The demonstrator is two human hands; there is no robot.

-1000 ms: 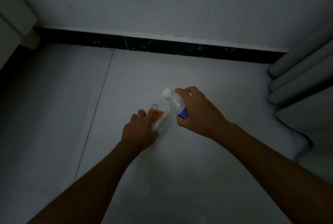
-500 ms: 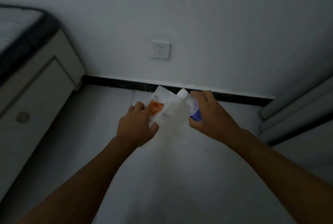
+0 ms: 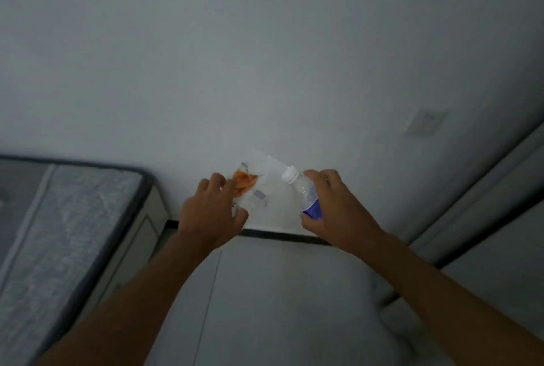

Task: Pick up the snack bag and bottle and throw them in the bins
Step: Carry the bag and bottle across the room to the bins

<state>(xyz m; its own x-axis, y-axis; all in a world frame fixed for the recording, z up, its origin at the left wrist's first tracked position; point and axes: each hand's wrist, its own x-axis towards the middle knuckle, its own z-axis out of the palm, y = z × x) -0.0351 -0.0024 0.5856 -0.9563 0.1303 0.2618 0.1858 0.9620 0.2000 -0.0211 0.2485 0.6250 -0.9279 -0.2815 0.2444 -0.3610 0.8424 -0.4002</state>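
Before a pale wall (image 3: 265, 71), left hand (image 3: 210, 214) grips snack bag (image 3: 266, 198), right hand (image 3: 334, 208) grips bottle (image 3: 303, 192).

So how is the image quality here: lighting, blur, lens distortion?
Head view: dim, flat, bluish light, no glare or hard shadows. The wall socket is smeared by motion blur; the snack bag in the left hand and bottle in the right hand stay legible. Wide-angle bending curves the mattress edge.
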